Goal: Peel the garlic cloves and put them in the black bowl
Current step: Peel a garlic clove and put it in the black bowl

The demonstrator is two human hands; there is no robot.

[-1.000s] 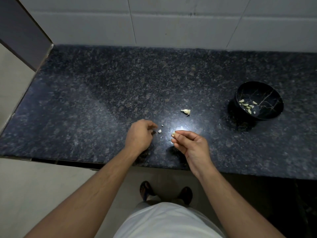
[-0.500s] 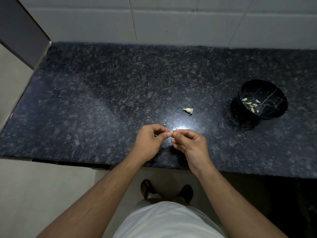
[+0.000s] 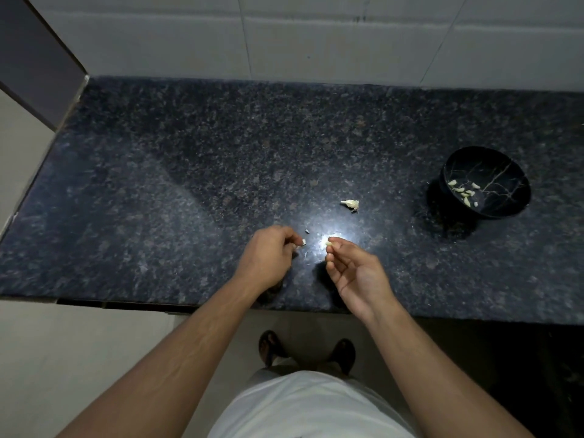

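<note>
My right hand (image 3: 354, 273) pinches a small pale garlic clove (image 3: 329, 243) at its fingertips, palm turned up, above the front of the dark granite counter (image 3: 189, 191). My left hand (image 3: 268, 257) is curled just to the left and pinches a scrap of white peel (image 3: 302, 242). A tiny peel fragment (image 3: 307, 231) lies on the counter between the hands. One unpeeled garlic clove (image 3: 350, 203) lies further back. The black bowl (image 3: 508, 206) stands at the right and holds several peeled cloves (image 3: 463, 191).
A tiled wall (image 3: 316, 39) runs along the back of the counter. The counter's front edge (image 3: 158, 303) is just below my hands, with floor and my feet under it. A dark panel (image 3: 34, 58) stands at the far left.
Half a second ago both hands met on the clove. They have since pulled apart: my left hand came away with a piece of peel, my right hand kept the clove.
</note>
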